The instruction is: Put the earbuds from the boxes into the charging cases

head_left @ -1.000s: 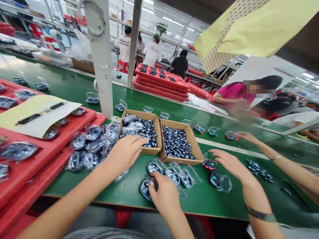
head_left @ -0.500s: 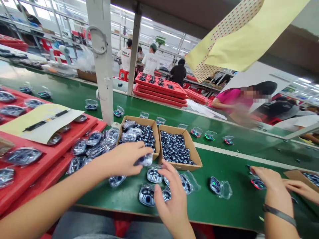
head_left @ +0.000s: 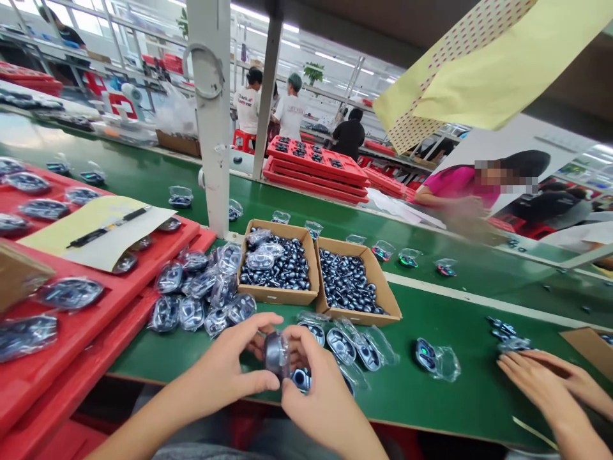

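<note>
The left hand (head_left: 232,364) and right hand (head_left: 320,390) curl half-closed, pinching a wrapped case (head_left: 276,354) on edge, raised above the green belt (head_left: 431,399) for two-handed handling.

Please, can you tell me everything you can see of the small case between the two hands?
The small case is rounded, dark grey and glossy, like plastic, and is held upright. The left hand and right hand pinch it from both sides, above the green belt. Fingers hide part of it.
</note>
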Available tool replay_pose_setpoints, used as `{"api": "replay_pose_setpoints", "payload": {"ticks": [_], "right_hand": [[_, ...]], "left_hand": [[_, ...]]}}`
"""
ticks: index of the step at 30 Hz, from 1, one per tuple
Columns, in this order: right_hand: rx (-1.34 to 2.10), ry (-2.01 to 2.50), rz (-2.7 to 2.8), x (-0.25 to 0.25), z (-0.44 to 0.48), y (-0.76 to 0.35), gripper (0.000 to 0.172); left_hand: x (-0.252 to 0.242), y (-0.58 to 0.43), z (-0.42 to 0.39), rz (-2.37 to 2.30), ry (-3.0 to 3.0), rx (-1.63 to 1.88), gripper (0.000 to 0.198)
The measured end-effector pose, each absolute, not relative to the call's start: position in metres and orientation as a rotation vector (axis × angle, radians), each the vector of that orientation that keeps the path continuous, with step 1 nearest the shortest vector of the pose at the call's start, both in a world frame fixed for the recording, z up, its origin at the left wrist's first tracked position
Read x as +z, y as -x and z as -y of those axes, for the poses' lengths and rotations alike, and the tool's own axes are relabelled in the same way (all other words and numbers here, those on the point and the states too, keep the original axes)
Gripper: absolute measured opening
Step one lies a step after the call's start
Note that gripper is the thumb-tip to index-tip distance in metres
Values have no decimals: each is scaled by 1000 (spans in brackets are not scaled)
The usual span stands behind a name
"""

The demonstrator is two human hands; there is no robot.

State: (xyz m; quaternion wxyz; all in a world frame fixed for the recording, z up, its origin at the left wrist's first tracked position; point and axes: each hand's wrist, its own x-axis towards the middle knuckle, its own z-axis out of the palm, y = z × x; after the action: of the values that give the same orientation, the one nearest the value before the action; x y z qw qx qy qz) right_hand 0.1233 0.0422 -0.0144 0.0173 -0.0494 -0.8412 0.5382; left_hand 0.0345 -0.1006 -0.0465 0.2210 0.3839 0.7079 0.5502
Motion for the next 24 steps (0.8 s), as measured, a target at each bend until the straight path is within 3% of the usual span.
{"api": "replay_pose_setpoints", "payload": {"ticks": [4,9,11,16,20,24], "right_hand": [[1613,143,2663,-11,-44,-120,45],[1590,114,2745,-15,-66,-103,32],[1351,148,2815,-13,-73,-90,26],[337,231,3029,-14,-73,-57,22],[201,141,3084,-28,-67,-45,15],[205,98,3056,-28,-72,-52,21]], "left_hand": [[-40,-34,102,-2048,-1274,1419,53],[-32,-26,107,-2074,-1370,1268,53],[-26,-13,104,-2142,-1427,1159,54],[-11,46,78,-2655,-1423,705,43],[-13,88,48,-2900,-1330,230,47],[-9,95,35,-2879,-1348,195,34]]}}
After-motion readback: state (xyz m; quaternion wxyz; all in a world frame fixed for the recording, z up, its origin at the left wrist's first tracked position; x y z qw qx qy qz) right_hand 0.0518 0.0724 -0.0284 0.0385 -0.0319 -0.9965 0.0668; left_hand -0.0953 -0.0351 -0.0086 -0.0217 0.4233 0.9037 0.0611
